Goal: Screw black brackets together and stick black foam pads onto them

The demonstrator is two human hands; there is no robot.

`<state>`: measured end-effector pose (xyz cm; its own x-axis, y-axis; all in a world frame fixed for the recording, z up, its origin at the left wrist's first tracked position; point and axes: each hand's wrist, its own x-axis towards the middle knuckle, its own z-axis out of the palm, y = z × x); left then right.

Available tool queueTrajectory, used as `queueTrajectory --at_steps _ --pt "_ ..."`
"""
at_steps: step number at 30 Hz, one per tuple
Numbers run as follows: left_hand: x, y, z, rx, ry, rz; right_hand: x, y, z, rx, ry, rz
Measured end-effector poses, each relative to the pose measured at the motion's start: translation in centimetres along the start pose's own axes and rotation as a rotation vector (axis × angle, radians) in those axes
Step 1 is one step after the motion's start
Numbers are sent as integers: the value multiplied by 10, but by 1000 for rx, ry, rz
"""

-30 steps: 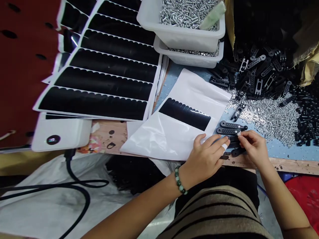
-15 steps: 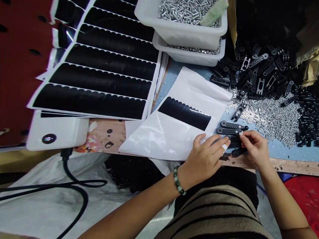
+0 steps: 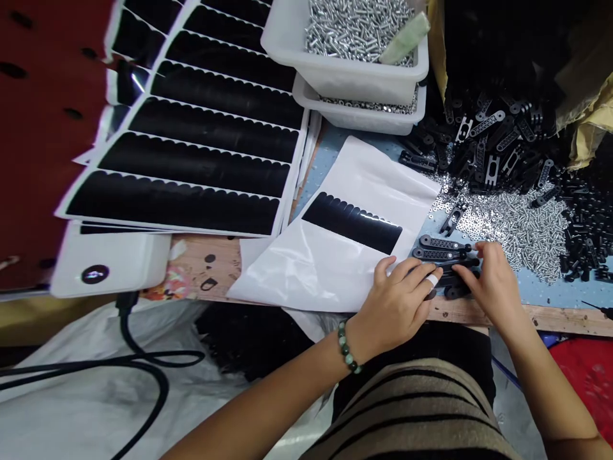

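Several slim black plastic arms (image 3: 443,243) with lattice sides lie side by side at the table's front edge. My left hand (image 3: 395,306) rests over their left ends, its fingers stretched out and a white band round one finger. Beneath those fingers the parts are partly hidden. At the right ends of the arms is my right hand (image 3: 493,284), thumb and fingers bent around a black arm. A white backing sheet (image 3: 282,271) with one patch of black scalloped stickers (image 3: 353,222) lies beside my left hand.
Behind my right hand spread loose silver screws (image 3: 536,233) and a heap of black plastic parts (image 3: 498,137). Stacked white tubs (image 3: 354,80) of metal pieces stand at the back. More black sticker sheets (image 3: 191,169) lie left, over a white device (image 3: 110,255) with a cable.
My right hand has shifted from a close pinch on a small white piece to a wider grasp at the arm ends. That white piece no longer shows. My left hand stays nearly still.
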<state>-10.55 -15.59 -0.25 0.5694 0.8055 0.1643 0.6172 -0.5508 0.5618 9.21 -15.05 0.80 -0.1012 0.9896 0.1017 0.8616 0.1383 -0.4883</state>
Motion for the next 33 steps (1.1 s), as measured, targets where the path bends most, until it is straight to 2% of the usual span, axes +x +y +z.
queueTrajectory --at_steps 3,6,9,12,15,18,22,25,31,33 --pt "1 -1 -4 -65 -15 9 -1 -15 -5 212 -118 -249" --pt "0 -3 -8 -153 -13 -6 -2 -31 -6 361 -239 -314" --pt "-4 -8 -13 -236 60 -40 -1 -34 -5 456 -233 -216" --pt "-6 -14 -16 -202 185 -103 4 -26 1 526 -98 -27" --pt "-6 -17 -15 -46 159 -122 11 -16 13 568 -32 193" --pt "-6 -16 -12 46 114 -91 14 -14 24 602 -53 303" --pt "-8 -15 -8 97 125 -61 14 -17 31 580 -62 332" --pt "-9 -16 -4 123 125 -47 16 -19 31 519 -59 298" --pt "-5 -16 -4 137 86 -49 22 -18 24 167 -86 192" --pt "-3 -14 -7 131 86 -59 22 -19 17 86 -57 153"
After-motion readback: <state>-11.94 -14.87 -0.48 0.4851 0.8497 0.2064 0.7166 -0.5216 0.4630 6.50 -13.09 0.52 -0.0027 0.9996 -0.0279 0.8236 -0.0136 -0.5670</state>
